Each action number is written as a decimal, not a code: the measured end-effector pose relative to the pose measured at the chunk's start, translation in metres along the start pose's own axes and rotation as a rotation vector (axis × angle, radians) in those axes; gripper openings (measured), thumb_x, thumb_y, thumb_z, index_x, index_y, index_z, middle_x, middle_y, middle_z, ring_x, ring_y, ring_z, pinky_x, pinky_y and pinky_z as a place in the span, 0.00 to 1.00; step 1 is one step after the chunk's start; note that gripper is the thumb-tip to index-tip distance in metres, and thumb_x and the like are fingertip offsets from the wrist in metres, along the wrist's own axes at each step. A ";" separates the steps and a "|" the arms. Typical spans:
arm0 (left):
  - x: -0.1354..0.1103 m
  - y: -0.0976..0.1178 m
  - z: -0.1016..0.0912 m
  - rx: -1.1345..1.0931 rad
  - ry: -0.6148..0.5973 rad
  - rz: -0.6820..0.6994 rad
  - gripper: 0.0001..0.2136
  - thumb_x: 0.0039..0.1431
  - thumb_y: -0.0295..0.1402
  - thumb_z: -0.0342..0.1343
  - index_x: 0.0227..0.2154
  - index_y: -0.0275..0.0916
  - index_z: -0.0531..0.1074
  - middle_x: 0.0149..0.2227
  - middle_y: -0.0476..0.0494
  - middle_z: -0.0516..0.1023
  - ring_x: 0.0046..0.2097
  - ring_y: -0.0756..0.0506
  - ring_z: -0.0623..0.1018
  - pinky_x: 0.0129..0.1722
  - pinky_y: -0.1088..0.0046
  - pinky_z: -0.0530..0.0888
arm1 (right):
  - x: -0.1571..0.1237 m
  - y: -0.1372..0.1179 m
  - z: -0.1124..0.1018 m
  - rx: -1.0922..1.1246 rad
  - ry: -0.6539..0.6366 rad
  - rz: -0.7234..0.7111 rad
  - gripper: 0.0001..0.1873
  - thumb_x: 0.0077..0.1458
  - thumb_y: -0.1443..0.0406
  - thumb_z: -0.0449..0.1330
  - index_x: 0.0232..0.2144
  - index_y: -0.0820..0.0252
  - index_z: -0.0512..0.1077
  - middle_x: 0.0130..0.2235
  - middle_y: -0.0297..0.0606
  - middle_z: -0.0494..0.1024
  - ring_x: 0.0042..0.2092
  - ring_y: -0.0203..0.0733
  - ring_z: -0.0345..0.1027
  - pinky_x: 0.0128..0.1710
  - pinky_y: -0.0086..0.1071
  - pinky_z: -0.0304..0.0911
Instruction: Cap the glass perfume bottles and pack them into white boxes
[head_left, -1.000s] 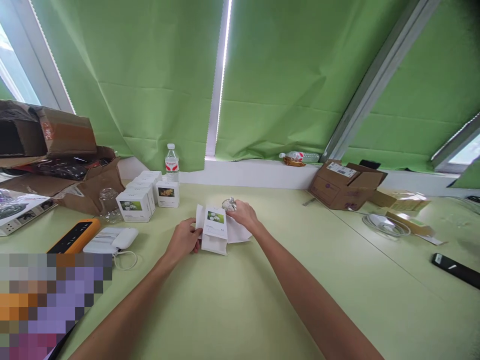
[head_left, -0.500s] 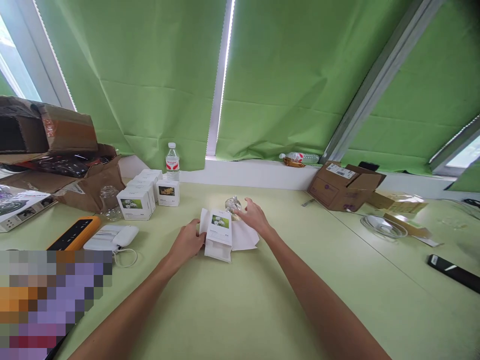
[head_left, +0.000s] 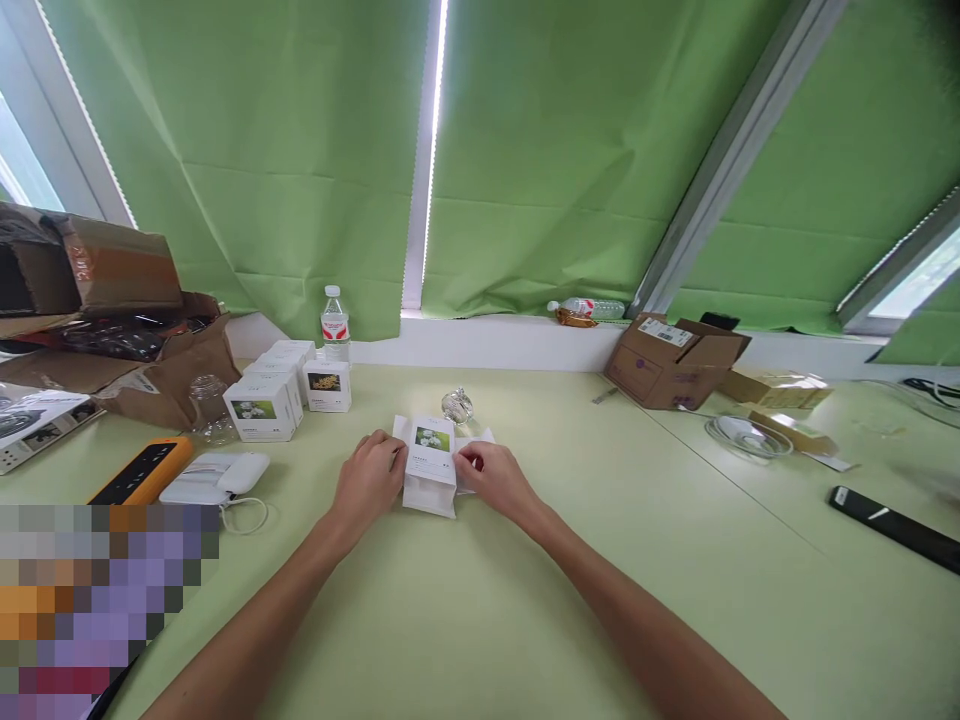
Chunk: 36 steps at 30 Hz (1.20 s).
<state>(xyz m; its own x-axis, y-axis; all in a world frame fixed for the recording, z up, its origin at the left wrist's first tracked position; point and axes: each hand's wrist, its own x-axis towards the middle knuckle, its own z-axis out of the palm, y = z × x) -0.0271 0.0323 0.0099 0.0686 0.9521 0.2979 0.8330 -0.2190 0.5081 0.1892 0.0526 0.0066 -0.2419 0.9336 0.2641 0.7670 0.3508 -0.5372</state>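
A small white carton (head_left: 430, 460) with a green flower picture lies on the table in front of me. White paper-like flaps show at its left and right sides, and its near end has a creased flap. My left hand (head_left: 373, 472) is closed at its left edge, the fingertips partly hidden. On the opposite side, the fingers of my right hand (head_left: 496, 482) are pinched at the right edge and cover part of the white flap there. Just beyond the carton sits a crumpled, shiny silvery thing (head_left: 457, 405), touched by neither hand.
Several white boxes (head_left: 262, 410) and an upright water bottle (head_left: 335, 325) stand at the back left. Nearer are an orange-and-black case (head_left: 142, 470) and a white device (head_left: 214, 478) with a cord. At right are a cardboard box (head_left: 660, 365), a coiled cable (head_left: 748, 437) and a black object (head_left: 896, 525).
My right hand has drawn back from beside the silvery thing to the carton's right edge, its fingers closing. My left hand stays at the left edge. The view has shifted slightly.
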 end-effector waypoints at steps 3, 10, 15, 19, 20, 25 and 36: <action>-0.001 0.004 0.001 -0.129 -0.051 -0.019 0.21 0.64 0.45 0.41 0.30 0.40 0.75 0.37 0.41 0.76 0.39 0.43 0.75 0.35 0.72 0.65 | -0.003 -0.001 0.003 -0.022 -0.043 -0.009 0.21 0.61 0.57 0.48 0.22 0.59 0.71 0.28 0.36 0.76 0.30 0.38 0.65 0.30 0.31 0.56; 0.002 0.004 -0.001 -0.473 -0.149 -0.115 0.18 0.58 0.48 0.49 0.35 0.39 0.76 0.38 0.43 0.79 0.36 0.44 0.75 0.34 0.72 0.68 | -0.006 -0.003 -0.002 0.021 -0.096 -0.024 0.25 0.62 0.56 0.46 0.18 0.59 0.67 0.28 0.38 0.73 0.32 0.39 0.64 0.32 0.31 0.56; -0.001 0.013 -0.013 -0.629 -0.205 -0.264 0.20 0.54 0.48 0.54 0.40 0.36 0.73 0.30 0.44 0.77 0.28 0.48 0.72 0.25 0.75 0.66 | -0.011 -0.003 -0.002 0.153 -0.083 -0.055 0.25 0.62 0.55 0.46 0.21 0.59 0.72 0.27 0.35 0.72 0.30 0.38 0.64 0.31 0.30 0.58; -0.002 0.019 -0.022 -0.709 -0.226 -0.353 0.24 0.50 0.48 0.58 0.45 0.36 0.71 0.25 0.49 0.73 0.22 0.52 0.65 0.20 0.76 0.61 | -0.014 -0.006 -0.005 0.372 -0.122 -0.002 0.21 0.62 0.54 0.48 0.47 0.57 0.74 0.34 0.35 0.77 0.31 0.38 0.67 0.30 0.30 0.62; -0.002 0.019 -0.023 -0.731 -0.217 -0.366 0.24 0.49 0.47 0.59 0.45 0.35 0.70 0.25 0.49 0.72 0.22 0.52 0.65 0.19 0.76 0.62 | -0.014 -0.007 -0.007 0.408 -0.125 0.018 0.23 0.61 0.55 0.49 0.53 0.57 0.70 0.35 0.35 0.78 0.32 0.39 0.68 0.30 0.30 0.63; 0.003 0.011 -0.026 -0.869 -0.151 -0.440 0.24 0.48 0.42 0.62 0.46 0.32 0.70 0.25 0.47 0.71 0.22 0.52 0.67 0.20 0.75 0.66 | -0.014 -0.008 -0.015 0.400 -0.111 0.055 0.26 0.60 0.56 0.52 0.57 0.57 0.65 0.44 0.41 0.78 0.35 0.40 0.71 0.31 0.31 0.65; 0.002 0.016 -0.035 -1.110 -0.179 -0.311 0.28 0.49 0.44 0.63 0.50 0.35 0.68 0.34 0.41 0.76 0.28 0.51 0.72 0.27 0.73 0.71 | -0.013 -0.015 -0.024 0.721 -0.178 0.045 0.26 0.58 0.46 0.52 0.43 0.59 0.75 0.37 0.40 0.77 0.33 0.38 0.70 0.36 0.33 0.67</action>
<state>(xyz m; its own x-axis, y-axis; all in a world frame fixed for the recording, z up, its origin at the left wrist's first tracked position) -0.0332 0.0230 0.0472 0.0963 0.9947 -0.0372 -0.1043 0.0473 0.9934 0.1955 0.0340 0.0306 -0.3597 0.9241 0.1287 0.2126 0.2155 -0.9531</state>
